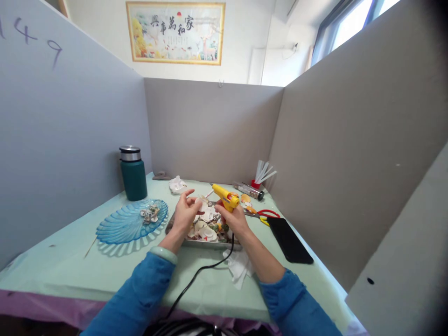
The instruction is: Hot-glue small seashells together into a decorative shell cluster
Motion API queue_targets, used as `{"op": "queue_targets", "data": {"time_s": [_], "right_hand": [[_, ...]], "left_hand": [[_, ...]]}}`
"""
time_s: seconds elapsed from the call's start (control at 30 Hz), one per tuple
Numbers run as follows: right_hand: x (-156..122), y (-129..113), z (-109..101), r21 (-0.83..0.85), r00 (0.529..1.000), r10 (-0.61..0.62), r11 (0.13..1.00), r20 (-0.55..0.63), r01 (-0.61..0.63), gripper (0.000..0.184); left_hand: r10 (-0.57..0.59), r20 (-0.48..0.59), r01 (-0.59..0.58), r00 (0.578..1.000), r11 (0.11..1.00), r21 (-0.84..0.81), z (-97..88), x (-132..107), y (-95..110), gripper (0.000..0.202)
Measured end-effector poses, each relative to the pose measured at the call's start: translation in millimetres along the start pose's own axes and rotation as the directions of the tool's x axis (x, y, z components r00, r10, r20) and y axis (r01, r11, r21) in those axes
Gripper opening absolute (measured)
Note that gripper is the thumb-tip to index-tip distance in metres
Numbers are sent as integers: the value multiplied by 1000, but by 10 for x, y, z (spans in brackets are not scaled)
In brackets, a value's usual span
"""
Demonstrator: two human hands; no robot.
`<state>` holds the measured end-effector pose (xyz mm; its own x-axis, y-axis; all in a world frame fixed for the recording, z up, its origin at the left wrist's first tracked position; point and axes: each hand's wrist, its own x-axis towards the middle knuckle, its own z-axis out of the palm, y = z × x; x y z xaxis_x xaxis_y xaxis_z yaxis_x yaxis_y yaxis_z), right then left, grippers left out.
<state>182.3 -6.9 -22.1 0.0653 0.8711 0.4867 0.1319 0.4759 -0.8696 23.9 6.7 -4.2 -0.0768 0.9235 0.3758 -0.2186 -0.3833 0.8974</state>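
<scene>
My right hand [234,219] is closed around a yellow glue gun [226,196], its nozzle turned up and to the left. A black cord runs from the gun down toward the table's front edge. My left hand [185,215] pinches a pale, whitish shell [199,204] between thumb and fingers, partly hidden by them. Both hands are above a metal tray [210,244] filled with shells [207,233] of several sizes and colours. The gun's tip and the pale shell are apart.
On the left are a blue scalloped plate [115,228] bearing a shell cluster [150,214] and a green bottle [133,179]. Red-handled scissors [269,213], a black phone [290,240], glue sticks [262,172] and a clear tube [250,190] lie right. Crumpled tissue [240,268] lies in front.
</scene>
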Motion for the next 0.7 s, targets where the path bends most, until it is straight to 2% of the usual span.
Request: {"op": "queue_targets", "data": {"time_s": [0.23,0.4,0.53,0.7], "right_hand": [[6,27,9,13,998,19,1000,-59,-19,30],[22,51,-4,-22,996,23,999,-90,-25,28],[18,26,4,-10,996,-4,1000,-92,3,28],[-1,-41,10,-16,997,-7,1000,-81,5,29]], "left_hand": [[-55,82,58,995,998,-32,105,-86,16,62],[-114,106,120,988,991,-56,94,-95,22,64],[-178,163,203,970,968,-148,75,-79,24,59],[-238,101,254,966,949,-187,87,-60,30,44]]}}
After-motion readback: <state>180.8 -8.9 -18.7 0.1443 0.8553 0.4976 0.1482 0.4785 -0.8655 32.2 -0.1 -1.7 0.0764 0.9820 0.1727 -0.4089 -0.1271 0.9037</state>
